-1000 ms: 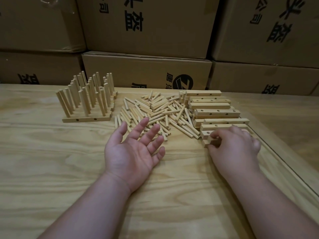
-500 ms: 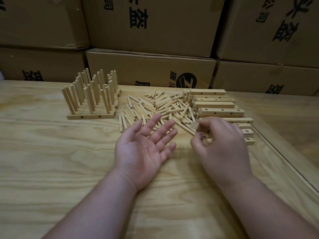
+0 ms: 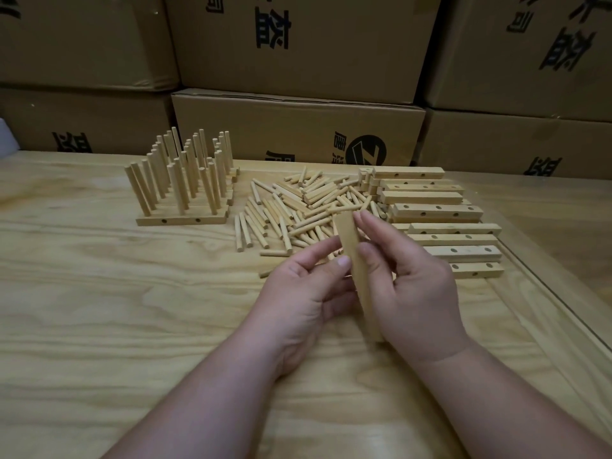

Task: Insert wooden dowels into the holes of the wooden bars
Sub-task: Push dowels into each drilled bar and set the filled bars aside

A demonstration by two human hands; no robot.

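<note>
Nearest, the left hand and right hand pinch a pale wooden bar between them above the light wooden table; its holes face away. Beyond lie loose wooden dowels, stacked drilled bars, filled bars, cardboard boxes.

One pale wooden bar is held lengthwise above the table, just in front of the heap of loose dowels. Right of the heap, drilled bars are stacked. Left of the heap, finished bars are set with dowels standing upright.
</note>
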